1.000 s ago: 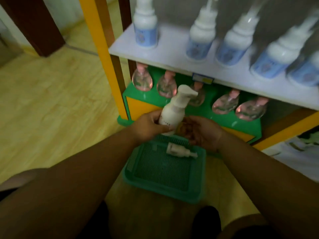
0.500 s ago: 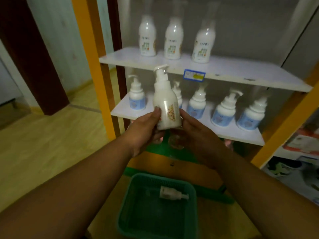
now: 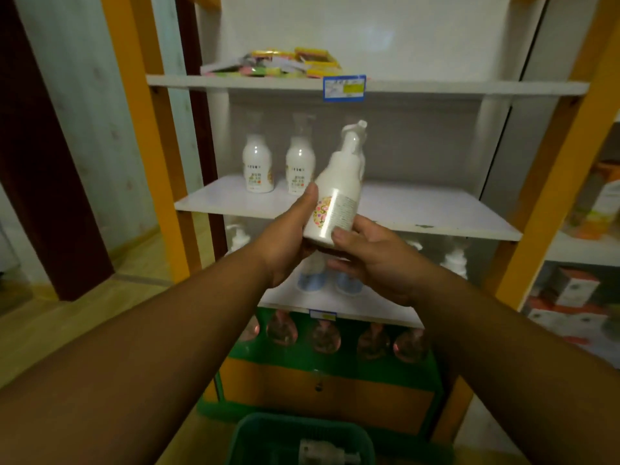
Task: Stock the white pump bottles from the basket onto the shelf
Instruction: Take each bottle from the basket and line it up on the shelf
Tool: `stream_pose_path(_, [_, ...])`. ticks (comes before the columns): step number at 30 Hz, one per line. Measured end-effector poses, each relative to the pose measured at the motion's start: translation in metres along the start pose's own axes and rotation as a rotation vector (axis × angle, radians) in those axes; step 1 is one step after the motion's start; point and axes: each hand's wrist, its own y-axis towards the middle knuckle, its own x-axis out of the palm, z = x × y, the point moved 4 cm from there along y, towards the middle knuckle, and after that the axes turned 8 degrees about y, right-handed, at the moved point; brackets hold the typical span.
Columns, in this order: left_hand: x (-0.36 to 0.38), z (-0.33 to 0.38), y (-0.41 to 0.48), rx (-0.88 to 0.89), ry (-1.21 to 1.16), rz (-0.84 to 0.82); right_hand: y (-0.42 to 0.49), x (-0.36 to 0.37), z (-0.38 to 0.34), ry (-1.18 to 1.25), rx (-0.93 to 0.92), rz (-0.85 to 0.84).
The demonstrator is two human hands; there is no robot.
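Head view has both hands wrapped around one white pump bottle [image 3: 335, 196], raised in front of the middle shelf [image 3: 436, 209] and tilted so its pump head leans up and to the right. Left hand [image 3: 288, 239] grips the lower left side with the thumb pressed on the label; right hand [image 3: 365, 260] cups the base from below, thumb laid against the bottom edge. Neither hand is slack: both are closed on the bottle.

Two matching bottles [image 3: 278, 169] stand upright at the back left of that shelf, and a third seems to be hidden behind the held one (only a blurred outline shows). Down at the frame's lower edge the green basket [image 3: 255, 427] holds one more bottle [image 3: 325, 456] lying on its side.

Likely trouble from here:
- set down while tilted, the bottle could rock and topple, since it is tall on a narrow base
- pushed in too far left, its body could knock the standing pair over
- the glossy plastic may slip as one hand lets go
- the pump nozzle could catch the shelf above [image 3: 436, 87] if lifted high
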Motion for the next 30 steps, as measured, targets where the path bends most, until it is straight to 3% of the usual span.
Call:
stream_pose_path(4, [0.008,0.011,0.017,0.009,0.474,0.071,0.003,-0.023,-0.020,-0.055,0.007,0.030])
stream_pose_path(9, [0.028,0.023,0.041,0.134,0.727,0.237,0.008,-0.064,-0.032,-0.247,-0.069,0.310])
stream_pose_path(16, [0.061,0.026,0.077,0.291,0.769,0.096,0.021,-0.107,-0.067,-0.539,-0.120,0.394])
stream_pose_path(22, [0.069,0.006,0.101,0.252,0.768,0.026,0.028,-0.140,-0.069,-0.661,-0.054,0.339])
stream_pose_path(30, [0.069,-0.006,0.130,0.262,1.012,0.044,0.051,-0.182,-0.067,-0.736,0.053,0.290])
